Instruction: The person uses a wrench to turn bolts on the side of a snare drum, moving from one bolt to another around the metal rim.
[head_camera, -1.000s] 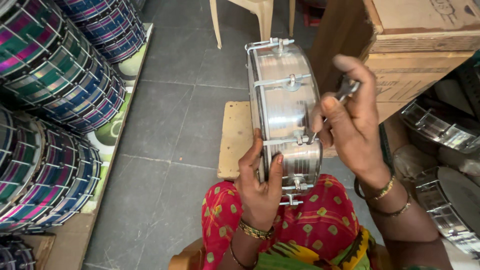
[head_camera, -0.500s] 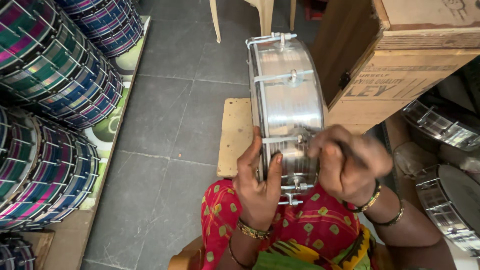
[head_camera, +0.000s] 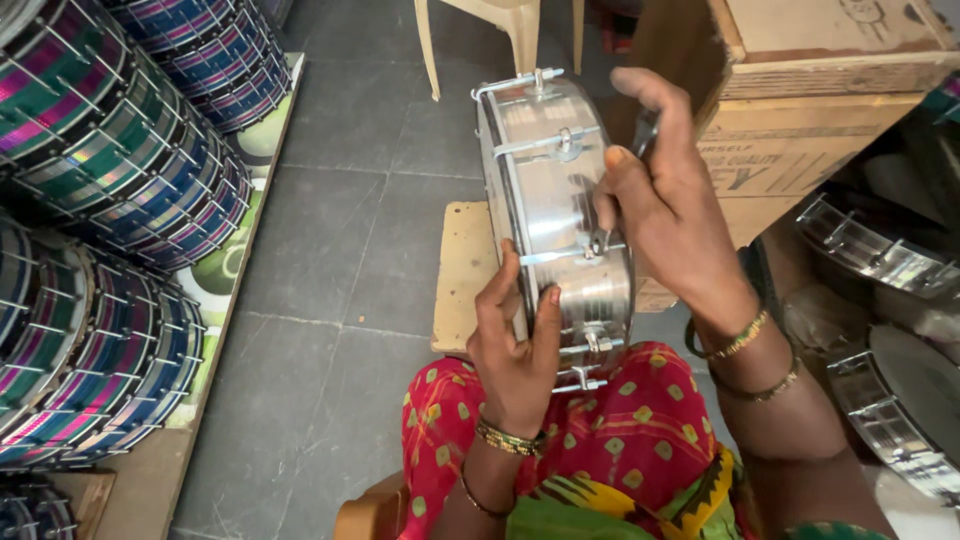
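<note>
drum: a shiny metal drum (head_camera: 548, 190) is held on edge over the lap, rim facing sideways
left hand: the left hand (head_camera: 517, 345) is wrapped round the lower rim, thumb on the shell
right hand: the right hand (head_camera: 668, 205) is pressed against the side, a small metal tool (head_camera: 600, 238) pinched at a tension rod
floor: grey tiles, small wooden board (head_camera: 465, 275) under the drum
left side: colourful striped drums (head_camera: 110, 170) are stacked
right side: cardboard box (head_camera: 800, 110), more metal drums (head_camera: 890, 330)
</note>
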